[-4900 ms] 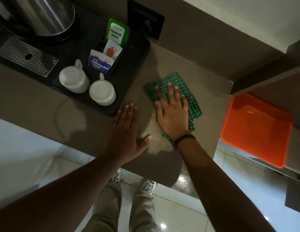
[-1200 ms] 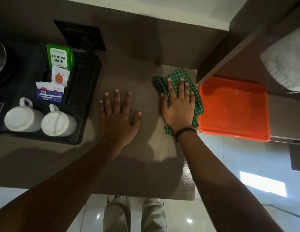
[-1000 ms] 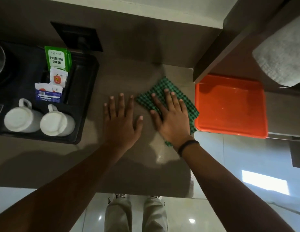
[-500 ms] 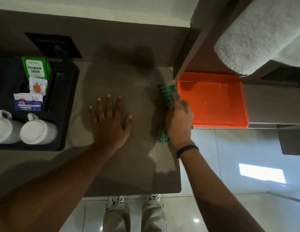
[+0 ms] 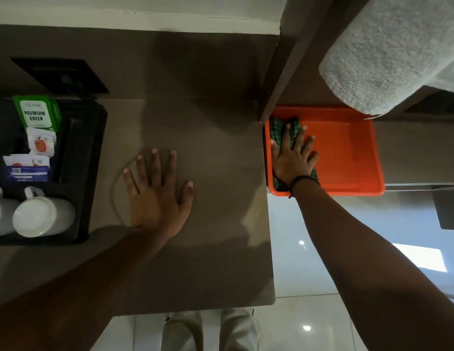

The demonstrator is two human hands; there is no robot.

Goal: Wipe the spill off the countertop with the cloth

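Note:
The green checked cloth [image 5: 277, 130] lies inside the orange tray [image 5: 352, 153], against its left wall. My right hand [image 5: 293, 158] rests flat on the cloth with fingers spread, covering most of it. My left hand [image 5: 157, 193] lies flat and open on the brown countertop [image 5: 215, 138], palm down, well left of the tray. I cannot make out any liquid on the countertop.
A black tray [image 5: 78, 153] at the left holds two upturned white mugs [image 5: 42, 215] and tea sachets [image 5: 37, 115]. A brown upright panel [image 5: 279, 72] separates countertop and orange tray. A grey towel [image 5: 388, 51] hangs top right. Glossy floor lies beyond the counter's right edge.
My right hand bunched up the cloth at the counter's right edge, carried it over into the orange tray and flattened out on it. My left hand stayed flat on the countertop.

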